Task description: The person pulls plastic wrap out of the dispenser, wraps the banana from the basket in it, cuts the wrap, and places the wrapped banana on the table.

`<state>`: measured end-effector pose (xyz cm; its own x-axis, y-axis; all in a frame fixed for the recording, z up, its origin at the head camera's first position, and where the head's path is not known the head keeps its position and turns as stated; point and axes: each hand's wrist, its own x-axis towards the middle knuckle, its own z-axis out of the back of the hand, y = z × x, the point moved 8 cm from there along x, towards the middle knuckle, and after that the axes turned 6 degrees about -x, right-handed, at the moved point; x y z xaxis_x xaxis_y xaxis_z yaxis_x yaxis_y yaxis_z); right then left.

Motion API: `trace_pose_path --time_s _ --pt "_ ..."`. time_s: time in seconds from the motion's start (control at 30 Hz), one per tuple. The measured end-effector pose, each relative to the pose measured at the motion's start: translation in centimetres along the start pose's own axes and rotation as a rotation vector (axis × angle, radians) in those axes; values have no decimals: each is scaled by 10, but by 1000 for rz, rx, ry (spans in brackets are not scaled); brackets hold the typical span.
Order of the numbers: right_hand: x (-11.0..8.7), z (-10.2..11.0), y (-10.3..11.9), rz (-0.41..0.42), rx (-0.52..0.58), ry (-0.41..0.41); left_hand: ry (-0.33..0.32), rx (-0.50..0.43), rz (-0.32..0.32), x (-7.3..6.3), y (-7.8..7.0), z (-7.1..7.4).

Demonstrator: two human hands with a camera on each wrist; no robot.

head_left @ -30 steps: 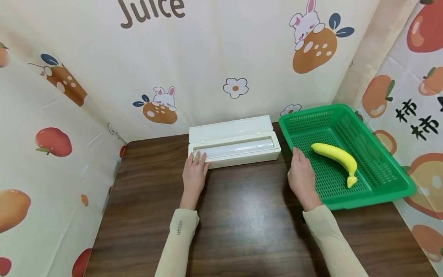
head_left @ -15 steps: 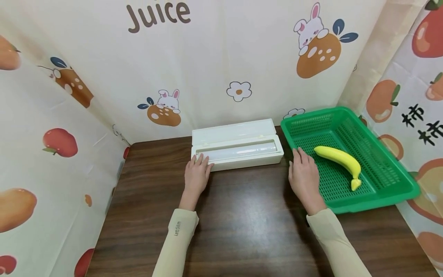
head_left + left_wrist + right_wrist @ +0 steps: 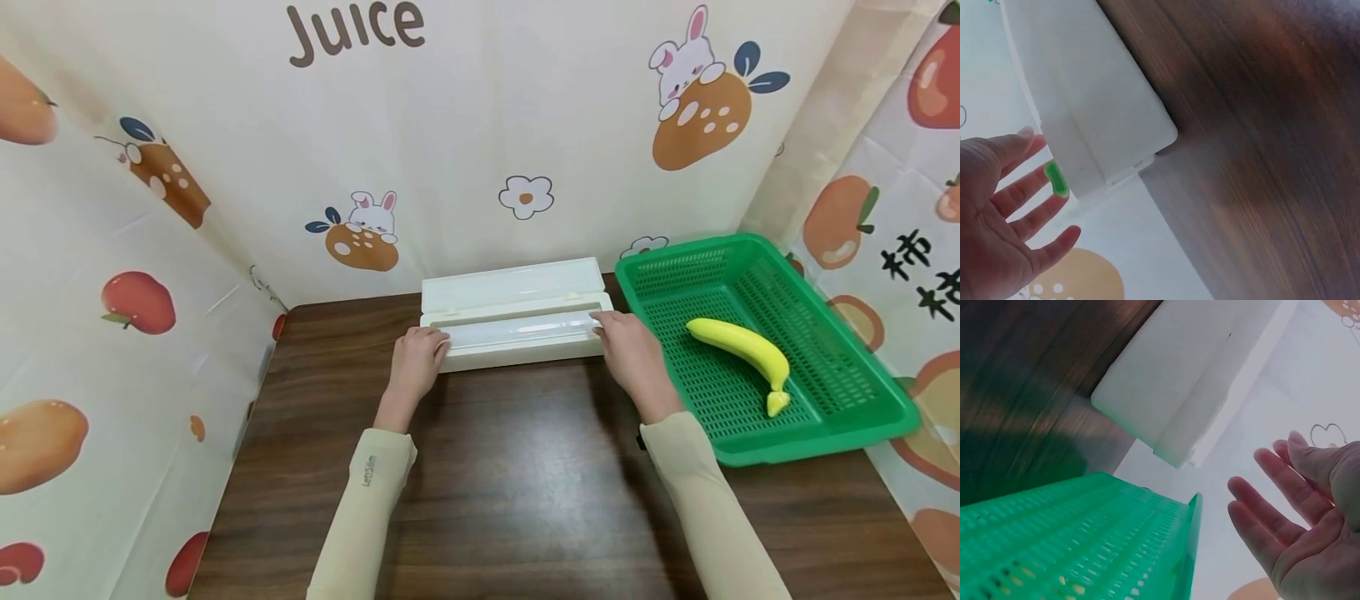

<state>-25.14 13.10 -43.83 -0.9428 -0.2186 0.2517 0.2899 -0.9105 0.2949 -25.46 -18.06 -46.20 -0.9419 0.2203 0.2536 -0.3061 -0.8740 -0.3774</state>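
Observation:
An open white cling film box (image 3: 517, 357) stands at the table's back, its lid (image 3: 513, 287) tipped back. Inside lies a roll of glossy clear film (image 3: 521, 327). My left hand (image 3: 415, 362) is at the roll's left end, thumb and forefinger at the box's front edge. In the left wrist view the other fingers spread beside a small green piece (image 3: 1056, 179) at that edge. At the roll's right end is my right hand (image 3: 633, 358), its thumb and forefinger tips close together, the others spread in the right wrist view. I cannot tell whether either hand pinches the film.
A green plastic basket (image 3: 900, 412) stands right of the box, close beside my right hand. A yellow banana (image 3: 742, 350) lies in it. Behind the brown wooden table (image 3: 525, 500) hangs a printed white curtain (image 3: 465, 125), with more printed cloth at both sides.
My right hand has moved left from beside the basket to the roll's right end. My left fingers, earlier spread over the box's front left corner, have drawn together there.

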Motion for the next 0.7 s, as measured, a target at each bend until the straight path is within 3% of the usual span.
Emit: trace_pose_path --time_s 0.33,0.7 --pt "18 -22 -12 5 20 59 120 -183 80 9 11 -11" --pt "24 -34 -16 43 -74 15 178 -172 131 11 17 -19"
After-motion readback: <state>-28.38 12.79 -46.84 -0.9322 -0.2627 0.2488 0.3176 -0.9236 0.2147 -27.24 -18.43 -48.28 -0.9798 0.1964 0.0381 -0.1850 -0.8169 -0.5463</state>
